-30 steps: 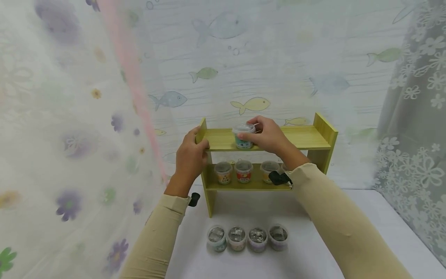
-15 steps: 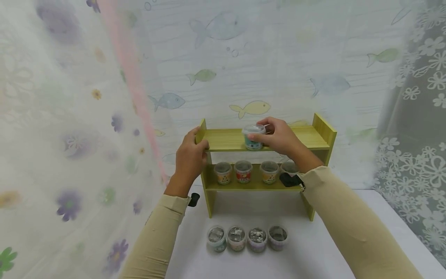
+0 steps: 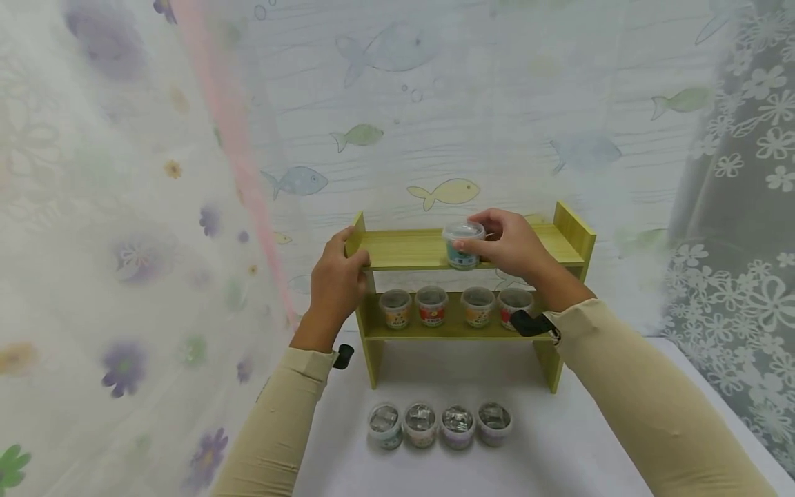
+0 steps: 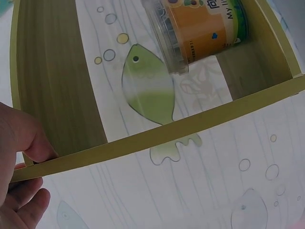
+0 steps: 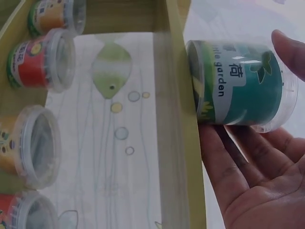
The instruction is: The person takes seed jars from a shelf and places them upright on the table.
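In the head view a two-tier yellow-green wooden shelf [image 3: 397,247] stands upright on the table. My left hand [image 3: 335,290] grips its left side panel at the top; the left wrist view has the thumb inside and fingers outside. My right hand [image 3: 522,248] holds a clear-lidded plastic tub with a teal label [image 3: 461,259] at the upper board's front edge, right of its middle. In the right wrist view the tub [image 5: 248,90] lies between thumb and fingers, its base against or very near the board. Orange- and red-labelled tubs [image 3: 431,314] line the lower board.
On the white tabletop [image 3: 435,473], in front of the shelf, several more lidded tubs [image 3: 458,438] form a row. Behind the shelf hangs a fish-print curtain [image 3: 497,103]. A flowered curtain [image 3: 93,262] hangs close on the left, and a lacy one [image 3: 745,310] on the right.
My right hand has moved to the right along the upper board with the teal-labelled tub. My left hand keeps its place on the side panel.
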